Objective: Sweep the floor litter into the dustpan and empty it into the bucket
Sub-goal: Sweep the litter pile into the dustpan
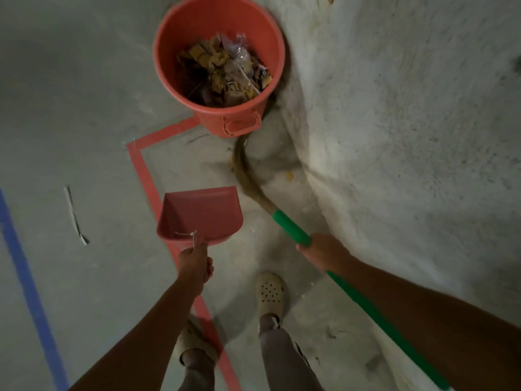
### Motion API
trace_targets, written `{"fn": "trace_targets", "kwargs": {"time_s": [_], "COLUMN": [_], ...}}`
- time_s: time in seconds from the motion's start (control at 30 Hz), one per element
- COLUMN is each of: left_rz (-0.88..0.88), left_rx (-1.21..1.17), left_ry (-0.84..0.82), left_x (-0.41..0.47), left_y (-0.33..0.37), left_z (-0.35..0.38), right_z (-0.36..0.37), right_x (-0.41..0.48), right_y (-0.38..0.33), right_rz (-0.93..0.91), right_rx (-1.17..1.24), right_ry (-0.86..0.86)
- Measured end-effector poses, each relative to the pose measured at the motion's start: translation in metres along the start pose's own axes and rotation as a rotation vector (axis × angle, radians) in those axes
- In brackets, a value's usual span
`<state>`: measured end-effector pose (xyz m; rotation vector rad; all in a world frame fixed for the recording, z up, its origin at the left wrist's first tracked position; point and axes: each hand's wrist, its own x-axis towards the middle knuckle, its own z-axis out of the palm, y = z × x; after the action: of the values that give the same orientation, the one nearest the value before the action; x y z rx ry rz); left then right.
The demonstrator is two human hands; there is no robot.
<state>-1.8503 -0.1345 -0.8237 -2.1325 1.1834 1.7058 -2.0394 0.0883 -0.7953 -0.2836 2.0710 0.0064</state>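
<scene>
1. Orange-red bucket [180, 29] sits at the top, right at the foot of the rough grey wall [408, 108], with a pile of yellowish scraps and clear plastic [225, 71] in it.
2. Our left hand [194, 263] has its fingers curled tight round the handle of the pink dustpan [200, 213], whose mouth points toward the bucket. Can't tell if the pan touches the floor [84, 108].
3. Our right hand [324, 252] is clamped on the green broom handle [290, 227]. The bent bristles [248, 176] reach up to the bucket's base.
4. Litter on the floor: a yellow scrap [289, 175] just beside the bristles, and a white strip [74, 215] well off to the left.
5. Red tape [143, 170] and blue tape [25, 277] lines run across the floor, with our beige clogs [270, 292] below.
</scene>
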Motion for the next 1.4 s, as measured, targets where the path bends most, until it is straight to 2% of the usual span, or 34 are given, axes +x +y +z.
{"fn": "trace_targets", "kwargs": {"time_s": [0.1, 0.23, 0.37, 0.43, 0.67, 0.83, 1.03, 1.2, 1.27, 1.4], "left_rz": [0.002, 0.023, 0.056, 0.064, 0.036, 0.028, 0.082, 0.05, 0.006, -0.094], "left_rx": [-0.039, -0.071, -0.072, -0.076, -0.102, -0.158, -0.205, -0.293, -0.343, -0.427], "left_ry": [0.049, 0.056, 0.023, 0.009, -0.007, 0.052, 0.108, 0.151, 0.179, 0.24], "left_x": [-0.005, 0.001, 0.018, 0.027, 0.021, 0.011, 0.028, 0.047, 0.049, 0.043], "left_y": [-0.012, -0.032, -0.062, -0.082, -0.151, -0.178, -0.183, -0.204, -0.219, -0.256], "left_z": [-0.026, -0.051, -0.07, -0.081, -0.155, -0.227, -0.277, -0.288, -0.288, -0.287], "right_z": [0.019, 0.045, 0.081, 0.108, 0.192, 0.217, 0.203, 0.21, 0.233, 0.288], "right_x": [-0.035, -0.055, -0.037, -0.032, -0.073, -0.11, -0.085, -0.049, -0.045, -0.06], "right_y": [0.025, 0.058, 0.062, 0.052, -0.028, -0.064, -0.093, -0.142, -0.159, -0.186], "right_rz": [0.007, 0.183, 0.37, 0.336, 0.031, -0.099, -0.006, 0.144, 0.11, -0.085], "right_rx": [-0.032, 0.143, 0.309, 0.222, -0.062, -0.11, 0.027, 0.215, 0.142, -0.122], "right_ry": [0.09, 0.163, 0.183, 0.15, 0.054, 0.136, 0.274, 0.16, 0.107, -0.015]}}
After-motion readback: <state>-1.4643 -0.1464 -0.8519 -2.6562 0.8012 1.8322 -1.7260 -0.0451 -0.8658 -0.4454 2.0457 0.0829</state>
